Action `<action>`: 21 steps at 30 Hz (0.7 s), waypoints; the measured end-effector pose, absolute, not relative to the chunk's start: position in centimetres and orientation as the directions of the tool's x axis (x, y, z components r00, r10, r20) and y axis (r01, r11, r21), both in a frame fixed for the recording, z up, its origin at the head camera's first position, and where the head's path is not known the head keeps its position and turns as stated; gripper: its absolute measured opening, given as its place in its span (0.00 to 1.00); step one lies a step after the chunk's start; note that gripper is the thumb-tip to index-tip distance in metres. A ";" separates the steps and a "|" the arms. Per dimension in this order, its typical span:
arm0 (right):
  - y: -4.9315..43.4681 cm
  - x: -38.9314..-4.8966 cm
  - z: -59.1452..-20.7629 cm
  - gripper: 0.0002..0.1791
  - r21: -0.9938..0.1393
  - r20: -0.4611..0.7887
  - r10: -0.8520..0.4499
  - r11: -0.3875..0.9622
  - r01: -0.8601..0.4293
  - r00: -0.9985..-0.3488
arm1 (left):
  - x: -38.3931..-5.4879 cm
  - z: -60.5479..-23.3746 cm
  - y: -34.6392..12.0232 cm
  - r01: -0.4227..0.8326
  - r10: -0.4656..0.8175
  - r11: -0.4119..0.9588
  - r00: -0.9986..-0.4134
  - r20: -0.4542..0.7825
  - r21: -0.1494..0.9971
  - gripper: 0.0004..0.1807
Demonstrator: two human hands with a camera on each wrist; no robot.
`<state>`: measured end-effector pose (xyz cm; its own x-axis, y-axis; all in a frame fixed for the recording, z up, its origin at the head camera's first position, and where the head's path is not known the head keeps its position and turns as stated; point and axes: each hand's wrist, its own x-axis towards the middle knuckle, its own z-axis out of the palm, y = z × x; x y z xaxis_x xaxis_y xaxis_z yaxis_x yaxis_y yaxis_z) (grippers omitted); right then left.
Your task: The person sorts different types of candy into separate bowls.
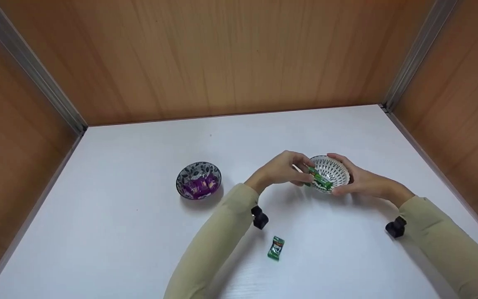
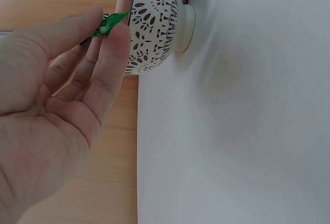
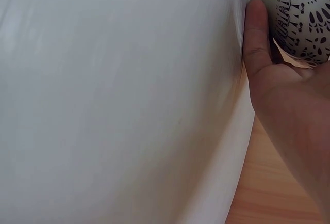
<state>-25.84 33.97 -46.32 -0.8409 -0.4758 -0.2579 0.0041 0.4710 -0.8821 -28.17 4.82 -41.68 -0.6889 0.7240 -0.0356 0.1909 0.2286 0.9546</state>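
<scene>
On the right side of the table, a white bowl [image 1: 335,169] with a dark cut-flower pattern is gripped by my right hand [image 1: 361,180], thumb and fingers spread around its right side. The right wrist view shows one finger close by the bowl's foot. My left hand [image 1: 284,168] pinches a green-wrapped candy [image 2: 108,24] between thumb and fingers, right at the bowl's left rim. Inside the bowl lies green wrapping [image 1: 324,182], partly overlapped by the left fingertips. The left wrist view has the bowl's patterned outside [image 2: 154,28] just beyond the candy.
A dark-patterned bowl [image 1: 185,174] holding several purple-wrapped candies [image 1: 201,187] stands to the left. One more green candy [image 1: 276,248] lies on the white table [image 1: 118,232] near the front, between the forearms. Wooden panels [image 1: 239,58] enclose the back and sides.
</scene>
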 end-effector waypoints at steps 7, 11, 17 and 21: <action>34.0 -26.0 -46.1 0.59 -0.872 -0.263 -0.467 0.490 0.000 -0.844 | -28.1 -40.9 5.7 0.124 0.636 0.284 -0.766 -0.090 0.951 0.16; 33.9 -26.0 -45.9 0.59 -0.872 -0.263 -0.465 0.489 0.002 -0.846 | -28.0 -40.6 6.4 0.109 0.622 0.289 -0.777 -0.100 0.951 0.15; 34.2 -25.9 -46.0 0.58 -0.875 -0.268 -0.470 0.484 0.009 -0.841 | -28.0 -41.0 7.4 0.158 0.630 0.307 -0.773 -0.076 0.938 0.14; 34.2 -25.9 -46.3 0.58 -0.881 -0.275 -0.478 0.473 0.020 -0.834 | -28.0 -41.4 7.8 0.183 0.639 0.315 -0.767 -0.066 0.931 0.15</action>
<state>-25.86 34.16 -46.30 -0.8339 -0.4784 -0.2751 0.0196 0.4726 -0.8811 -27.99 7.78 -41.38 -0.7666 0.6387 -0.0655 0.1832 0.3153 0.9311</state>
